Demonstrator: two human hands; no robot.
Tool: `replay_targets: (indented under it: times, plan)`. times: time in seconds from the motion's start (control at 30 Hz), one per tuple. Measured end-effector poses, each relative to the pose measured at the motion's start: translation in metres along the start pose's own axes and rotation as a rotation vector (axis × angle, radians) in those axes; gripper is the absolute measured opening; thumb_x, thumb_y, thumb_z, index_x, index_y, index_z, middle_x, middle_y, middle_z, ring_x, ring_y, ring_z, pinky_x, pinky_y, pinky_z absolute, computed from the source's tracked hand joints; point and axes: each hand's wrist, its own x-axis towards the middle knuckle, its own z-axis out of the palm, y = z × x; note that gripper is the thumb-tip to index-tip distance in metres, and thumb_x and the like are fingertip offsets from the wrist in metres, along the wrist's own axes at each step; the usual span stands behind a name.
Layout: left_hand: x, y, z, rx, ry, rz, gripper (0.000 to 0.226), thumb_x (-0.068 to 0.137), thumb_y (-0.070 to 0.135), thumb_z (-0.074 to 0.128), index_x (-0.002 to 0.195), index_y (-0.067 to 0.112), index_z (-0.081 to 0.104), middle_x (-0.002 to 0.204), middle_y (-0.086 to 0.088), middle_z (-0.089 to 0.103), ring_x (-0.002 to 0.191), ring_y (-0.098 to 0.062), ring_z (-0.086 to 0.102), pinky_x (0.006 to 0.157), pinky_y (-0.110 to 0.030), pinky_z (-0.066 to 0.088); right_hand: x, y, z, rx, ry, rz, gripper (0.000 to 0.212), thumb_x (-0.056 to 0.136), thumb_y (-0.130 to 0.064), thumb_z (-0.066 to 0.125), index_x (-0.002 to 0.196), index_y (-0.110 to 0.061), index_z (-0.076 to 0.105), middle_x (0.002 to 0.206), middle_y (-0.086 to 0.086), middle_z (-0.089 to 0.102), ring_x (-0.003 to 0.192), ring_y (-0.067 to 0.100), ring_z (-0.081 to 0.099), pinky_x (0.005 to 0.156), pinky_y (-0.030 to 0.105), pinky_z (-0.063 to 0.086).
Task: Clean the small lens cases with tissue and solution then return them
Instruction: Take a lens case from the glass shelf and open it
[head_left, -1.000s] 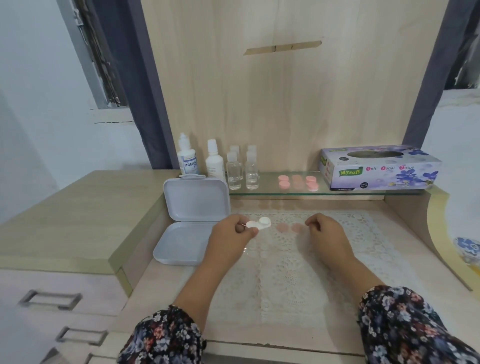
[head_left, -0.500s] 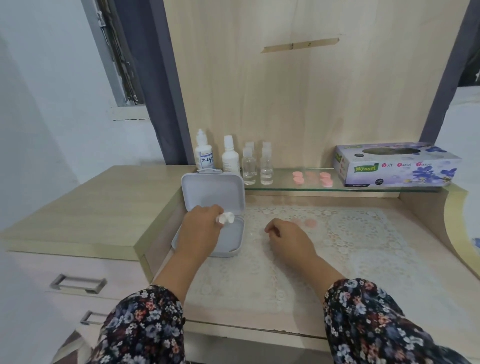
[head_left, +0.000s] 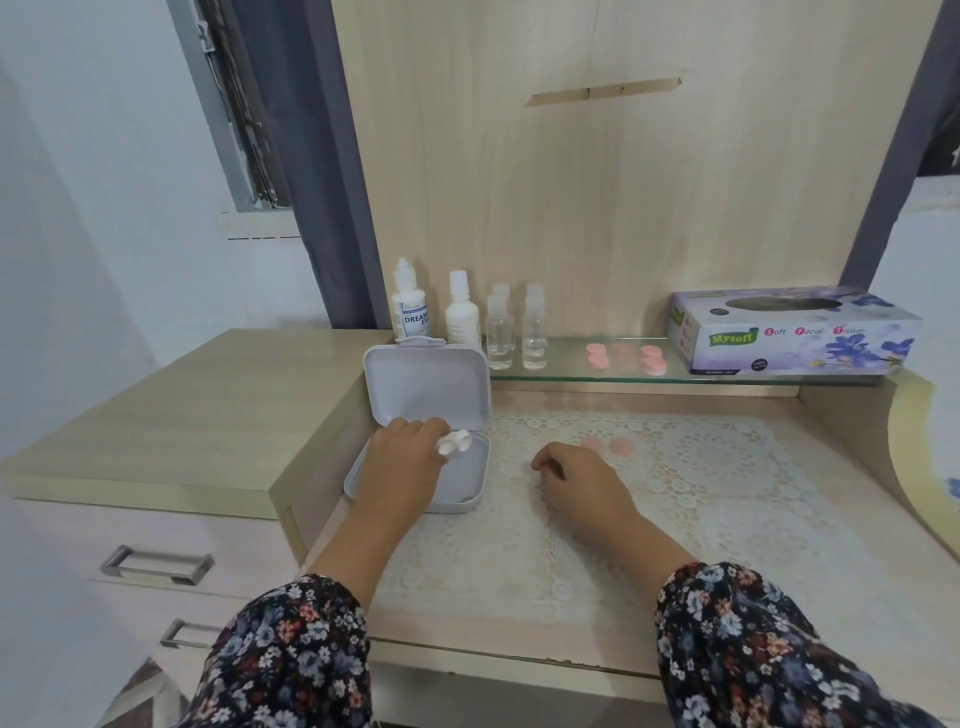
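Note:
My left hand (head_left: 402, 462) pinches a small white lens case (head_left: 457, 442) over the bottom half of an open white hinged box (head_left: 465, 486) at the left of the lace mat. My right hand (head_left: 579, 480) rests on the mat with fingers loosely curled and holds nothing. Two pink caps (head_left: 608, 446) lie on the mat just beyond it. On the glass shelf (head_left: 571, 375) behind lie several pink lens cases (head_left: 626, 357), and the tissue box (head_left: 789, 332) stands at its right end.
Two white solution bottles (head_left: 410, 312) and several small clear bottles (head_left: 519, 332) stand at the shelf's left end. A raised wooden counter (head_left: 182, 410) with drawers lies to the left. A wooden back panel stands behind.
My left hand carried the white lens case from the middle of the mat leftward over the open box. My right hand followed a little to the left. The camera turned left.

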Motion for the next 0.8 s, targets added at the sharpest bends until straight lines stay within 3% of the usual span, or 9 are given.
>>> replay_targets:
  times: [0.13, 0.3, 0.47, 0.63, 0.8]
  plan:
    - [0.004, 0.018, 0.001, -0.196, 0.011, -0.181, 0.017, 0.086, 0.026, 0.069, 0.095, 0.012, 0.064, 0.082, -0.001, 0.063, 0.078, -0.023, 0.051, 0.067, -0.039, 0.043, -0.005, 0.010, -0.012, -0.002, 0.065, -0.010, 0.027, 0.097, -0.014, 0.042, 0.108, -0.020, 0.066, 0.106, -0.008, 0.065, 0.093, 0.007, 0.056, 0.076, 0.024, 0.046]
    - [0.014, 0.065, 0.010, -0.419, -0.018, -0.178, 0.016, 0.090, 0.031, 0.063, 0.098, 0.017, 0.062, 0.088, 0.007, 0.060, 0.085, -0.014, 0.049, 0.072, -0.031, 0.040, -0.013, 0.040, -0.038, -0.009, 0.172, 0.091, 0.026, 0.098, -0.016, 0.043, 0.109, -0.021, 0.066, 0.113, -0.009, 0.063, 0.100, 0.010, 0.055, 0.077, 0.024, 0.040]
    - [0.016, 0.111, 0.035, -0.589, -0.142, -0.217, 0.014, 0.089, 0.033, 0.063, 0.099, 0.023, 0.064, 0.091, 0.013, 0.059, 0.094, -0.011, 0.052, 0.079, -0.030, 0.043, -0.018, 0.062, -0.060, 0.036, 0.234, 0.243, 0.026, 0.096, -0.014, 0.043, 0.107, -0.022, 0.065, 0.105, -0.007, 0.063, 0.092, 0.013, 0.055, 0.071, 0.029, 0.042]
    - [0.017, 0.143, 0.059, -0.527, -0.283, -0.280, 0.025, 0.087, 0.036, 0.063, 0.109, 0.025, 0.067, 0.113, 0.003, 0.056, 0.110, -0.018, 0.042, 0.094, -0.032, 0.036, -0.022, 0.079, -0.063, 0.169, 0.283, 0.335, 0.024, 0.092, -0.012, 0.046, 0.097, -0.025, 0.065, 0.093, -0.004, 0.065, 0.083, 0.015, 0.058, 0.072, 0.033, 0.051]
    - [0.012, 0.150, 0.072, -0.445, -0.357, -0.318, 0.030, 0.088, 0.039, 0.062, 0.116, 0.028, 0.065, 0.119, 0.001, 0.050, 0.116, -0.019, 0.038, 0.098, -0.029, 0.032, -0.021, 0.081, -0.062, 0.213, 0.281, 0.348, 0.024, 0.091, -0.012, 0.047, 0.093, -0.027, 0.065, 0.089, -0.009, 0.063, 0.080, 0.011, 0.057, 0.066, 0.030, 0.048]
